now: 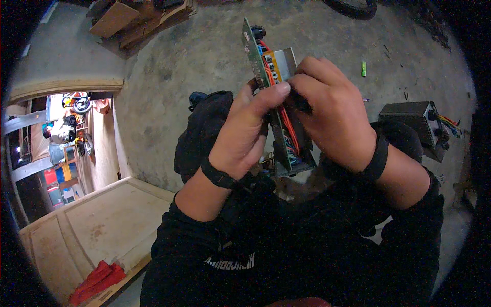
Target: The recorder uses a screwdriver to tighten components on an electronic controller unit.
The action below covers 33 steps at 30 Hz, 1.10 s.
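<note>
A long green circuit board (250,51) is held up on edge in front of me, its far end tilted left. My left hand (240,130) grips it, with the thumb across its inner side and the fingers behind. Beside that thumb, my right hand (335,110) is closed, fingers bent together against the board's right side; what they pinch is hidden. Orange-red wires (289,128) run along the board, past a silvery metal plate (284,60) with yellow tape. At the near end, more coloured wires gather by a dark casing part (299,168).
On the concrete floor (169,77) at right stands a perforated metal power supply box (409,117) with coloured cables. A small green object (363,69) lies beyond. A wooden door panel (102,220) with a red cloth (99,281) is at left; cardboard (115,20) lies at the back.
</note>
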Each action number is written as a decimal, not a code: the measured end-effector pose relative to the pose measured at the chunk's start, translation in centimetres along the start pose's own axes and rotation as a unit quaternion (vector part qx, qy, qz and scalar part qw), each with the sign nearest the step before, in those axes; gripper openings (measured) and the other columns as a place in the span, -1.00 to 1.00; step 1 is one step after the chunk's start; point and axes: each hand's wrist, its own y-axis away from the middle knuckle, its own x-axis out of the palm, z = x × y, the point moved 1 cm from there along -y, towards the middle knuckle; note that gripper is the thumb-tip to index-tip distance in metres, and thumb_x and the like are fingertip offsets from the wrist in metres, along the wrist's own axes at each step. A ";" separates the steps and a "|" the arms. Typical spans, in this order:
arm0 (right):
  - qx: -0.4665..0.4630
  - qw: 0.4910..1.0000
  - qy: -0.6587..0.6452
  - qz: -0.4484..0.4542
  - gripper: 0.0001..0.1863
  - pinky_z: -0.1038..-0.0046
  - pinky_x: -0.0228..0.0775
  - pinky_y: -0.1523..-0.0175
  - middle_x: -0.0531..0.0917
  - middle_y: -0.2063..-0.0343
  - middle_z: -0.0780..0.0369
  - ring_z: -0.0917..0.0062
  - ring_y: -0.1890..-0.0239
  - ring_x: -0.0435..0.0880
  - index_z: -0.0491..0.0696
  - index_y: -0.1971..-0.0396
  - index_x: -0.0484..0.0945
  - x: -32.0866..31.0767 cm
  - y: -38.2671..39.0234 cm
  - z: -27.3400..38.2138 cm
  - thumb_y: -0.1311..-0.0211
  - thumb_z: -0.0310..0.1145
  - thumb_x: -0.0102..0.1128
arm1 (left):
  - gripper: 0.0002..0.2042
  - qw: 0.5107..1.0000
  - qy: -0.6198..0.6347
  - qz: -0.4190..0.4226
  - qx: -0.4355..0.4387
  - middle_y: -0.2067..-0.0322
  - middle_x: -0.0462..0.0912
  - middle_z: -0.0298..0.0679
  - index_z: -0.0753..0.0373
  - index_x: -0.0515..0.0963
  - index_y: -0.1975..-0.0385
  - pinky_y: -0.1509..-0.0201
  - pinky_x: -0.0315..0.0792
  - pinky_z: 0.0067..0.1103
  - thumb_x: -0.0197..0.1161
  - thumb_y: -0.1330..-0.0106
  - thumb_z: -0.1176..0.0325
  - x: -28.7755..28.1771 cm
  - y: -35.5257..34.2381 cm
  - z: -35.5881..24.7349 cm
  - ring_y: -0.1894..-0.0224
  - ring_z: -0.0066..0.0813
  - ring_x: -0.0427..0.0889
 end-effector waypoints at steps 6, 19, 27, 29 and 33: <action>-0.013 0.999 0.031 -0.008 -0.88 0.29 0.44 0.27 0.49 0.42 0.19 0.24 0.30 0.50 -0.08 0.53 0.46 0.2 0.1 -0.1 0.15 -0.46 0.18 | -0.63 1.000 -0.002 0.012 -0.007 0.22 0.56 -0.31 0.31 0.43 0.08 -0.04 0.38 -0.59 0.30 -0.18 0.28 -0.1 -0.3 0.1 0.14 -0.56 0.53; -0.007 1.000 0.016 0.010 -0.89 0.27 0.43 0.25 0.50 0.41 0.20 0.23 0.27 0.50 -0.08 0.53 0.48 0.0 0.0 -0.6 0.15 -0.47 0.18 | -0.63 1.000 0.006 0.007 -0.017 0.19 0.54 -0.31 0.29 0.40 0.05 -0.02 0.39 -0.59 0.28 -0.21 0.28 0.0 -0.1 0.3 0.11 -0.56 0.51; -0.018 0.999 -0.008 0.029 -0.88 0.26 0.45 0.22 0.51 0.39 0.20 0.23 0.25 0.50 -0.07 0.52 0.50 -0.5 0.0 -0.6 0.16 -0.48 0.18 | -0.62 0.998 0.014 -0.008 -0.054 0.20 0.53 -0.31 0.28 0.39 0.04 -0.01 0.40 -0.56 0.27 -0.23 0.24 -0.3 -0.1 0.3 0.12 -0.54 0.51; -0.015 0.999 0.010 0.042 -0.89 0.27 0.46 0.24 0.50 0.39 0.21 0.25 0.25 0.51 -0.07 0.52 0.50 -0.5 0.0 -0.6 0.15 -0.46 0.18 | -0.62 0.998 0.013 -0.009 -0.056 0.21 0.53 -0.31 0.28 0.39 0.05 0.00 0.41 -0.56 0.27 -0.22 0.24 -0.1 0.0 0.1 0.13 -0.54 0.51; -0.004 0.998 0.039 0.041 -0.90 0.28 0.47 0.26 0.50 0.39 0.22 0.27 0.25 0.51 -0.06 0.53 0.50 -0.6 0.0 -0.4 0.13 -0.43 0.18 | -0.64 0.999 0.009 -0.013 -0.050 0.22 0.54 -0.32 0.28 0.41 0.07 0.03 0.42 -0.57 0.28 -0.22 0.25 0.0 -0.2 0.3 0.16 -0.55 0.52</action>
